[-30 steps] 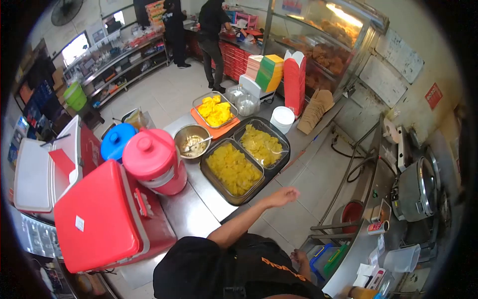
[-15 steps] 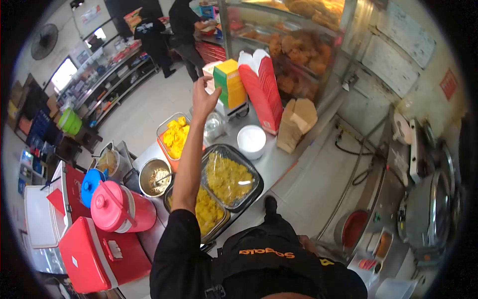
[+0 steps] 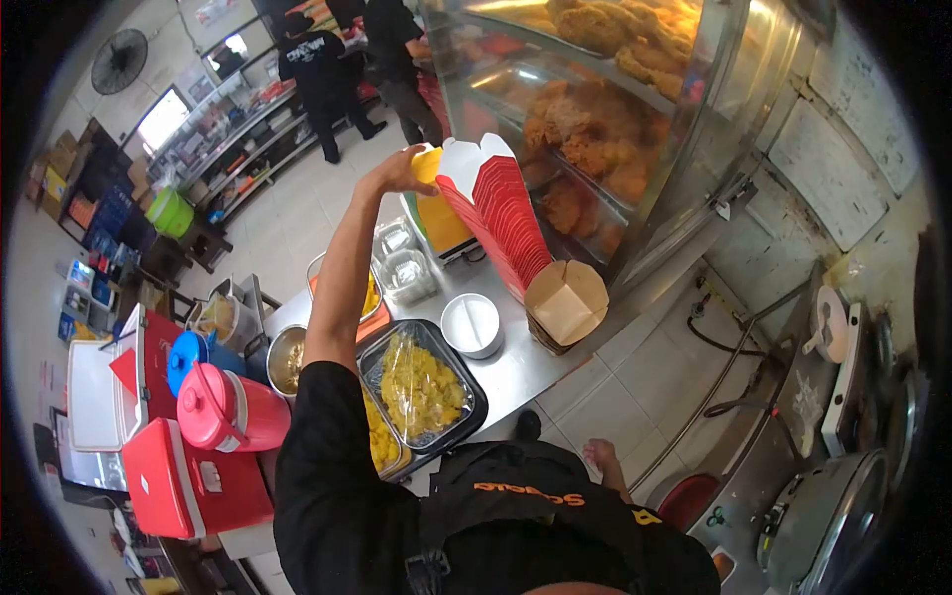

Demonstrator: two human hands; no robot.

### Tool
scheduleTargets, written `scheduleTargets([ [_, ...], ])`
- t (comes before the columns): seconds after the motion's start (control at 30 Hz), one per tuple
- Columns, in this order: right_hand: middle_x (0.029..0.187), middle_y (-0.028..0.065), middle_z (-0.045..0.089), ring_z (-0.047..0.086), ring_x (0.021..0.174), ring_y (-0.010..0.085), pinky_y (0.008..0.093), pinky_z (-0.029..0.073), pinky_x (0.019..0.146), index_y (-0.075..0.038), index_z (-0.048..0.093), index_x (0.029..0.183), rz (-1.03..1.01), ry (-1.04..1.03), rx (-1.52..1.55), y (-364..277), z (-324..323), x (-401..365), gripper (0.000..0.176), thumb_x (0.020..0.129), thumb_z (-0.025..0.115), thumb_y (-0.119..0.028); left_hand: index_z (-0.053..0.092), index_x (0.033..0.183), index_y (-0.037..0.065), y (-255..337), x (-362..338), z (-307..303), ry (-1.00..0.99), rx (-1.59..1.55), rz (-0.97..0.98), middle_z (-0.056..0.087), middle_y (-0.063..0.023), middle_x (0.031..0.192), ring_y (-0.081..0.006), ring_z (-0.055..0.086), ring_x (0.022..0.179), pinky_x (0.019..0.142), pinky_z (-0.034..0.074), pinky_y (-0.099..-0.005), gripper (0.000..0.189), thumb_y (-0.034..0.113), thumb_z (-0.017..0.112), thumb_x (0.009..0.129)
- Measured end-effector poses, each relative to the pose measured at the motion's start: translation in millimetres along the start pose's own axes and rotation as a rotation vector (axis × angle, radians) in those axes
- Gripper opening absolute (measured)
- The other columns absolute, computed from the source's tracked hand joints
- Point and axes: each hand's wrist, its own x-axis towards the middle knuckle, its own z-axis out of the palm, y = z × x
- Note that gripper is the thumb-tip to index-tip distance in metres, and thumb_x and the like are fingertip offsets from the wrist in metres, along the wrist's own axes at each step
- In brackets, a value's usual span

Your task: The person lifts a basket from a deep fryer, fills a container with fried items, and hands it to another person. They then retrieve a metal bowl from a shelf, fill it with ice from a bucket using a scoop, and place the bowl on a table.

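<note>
Hanging beside the black clothing (image 3: 526, 496), the right hand (image 3: 600, 454) is held loosely open. Above the table (image 3: 521, 367), one yellow carton (image 3: 427, 166) is touched by the left hand (image 3: 409, 171); whether it is gripped cannot be told. One red carton stack (image 3: 501, 213) stands just beside, two people (image 3: 317, 84) beyond.

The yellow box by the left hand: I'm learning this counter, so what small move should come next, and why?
Probably pinch the yellow box and ease it straight up. The left hand has its fingers at the box's top edge, and the red cartons stand close beside it, so a sideways pull might knock them.
</note>
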Motion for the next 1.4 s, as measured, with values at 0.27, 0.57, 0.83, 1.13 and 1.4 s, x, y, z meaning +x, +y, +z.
scheduleTargets([
  [0.27, 0.067, 0.0081, 0.058, 0.054, 0.056, 0.0192, 0.0311, 0.044, 0.046, -0.005, 0.057, 0.077, -0.002, -0.229, -1.035, 3, -38, 13, 0.018, 0.081, 0.05, -0.02, 0.042, 0.124, -0.001, -3, -7, -22, 0.192, -0.029, 0.01, 0.049, -0.0195, 0.12, -0.0299, 0.046, 0.113, 0.097, 0.036, -0.0355, 0.096, 0.047, 0.079, 0.049],
  [0.57, 0.079, 0.0095, 0.06, 0.055, 0.062, 0.0205, 0.0331, 0.044, 0.051, -0.003, 0.057, 0.088, 0.055, -0.235, -0.353, -1, -37, 76, 0.021, 0.084, 0.047, -0.021, 0.042, 0.122, 0.001, 17, -68, -73, 0.619, -0.196, 0.04, 0.049, -0.0162, 0.115, -0.026, 0.048, 0.107, 0.093, 0.037, -0.0329, 0.084, 0.036, 0.08, 0.056],
  [0.83, 0.1, 0.0162, 0.057, 0.056, 0.09, 0.0251, 0.0336, 0.048, 0.072, 0.003, 0.053, 0.105, 0.348, -0.246, -0.522, -8, 44, 63, 0.029, 0.087, 0.045, -0.018, 0.03, 0.129, 0.004, 40, -275, -84, 0.694, -0.735, 0.037, 0.044, -0.0123, 0.123, -0.021, 0.042, 0.115, 0.096, 0.033, -0.0338, 0.082, 0.033, 0.074, 0.066],
  [1.13, 0.11, 0.0161, 0.056, 0.056, 0.096, 0.0263, 0.0361, 0.046, 0.078, 0.0, 0.05, 0.118, 0.306, -0.593, -1.474, -29, 143, -2, 0.042, 0.086, 0.05, -0.027, 0.031, 0.129, 0.002, 99, -616, -15, 0.831, -0.962, -0.382, 0.042, -0.008, 0.124, -0.0165, 0.038, 0.118, 0.097, 0.03, -0.0308, 0.104, 0.055, 0.075, 0.052],
  [1.4, 0.11, 0.0124, 0.051, 0.049, 0.1, 0.029, 0.0436, 0.039, 0.084, -0.003, 0.051, 0.114, 0.293, -0.83, -2.086, 78, 278, -66, 0.053, 0.083, 0.049, -0.046, 0.036, 0.126, 0.001, 168, -902, 123, 1.412, -1.119, -0.621, 0.048, -0.0087, 0.119, -0.018, 0.046, 0.111, 0.094, 0.036, -0.0325, 0.092, 0.054, 0.071, 0.059],
])
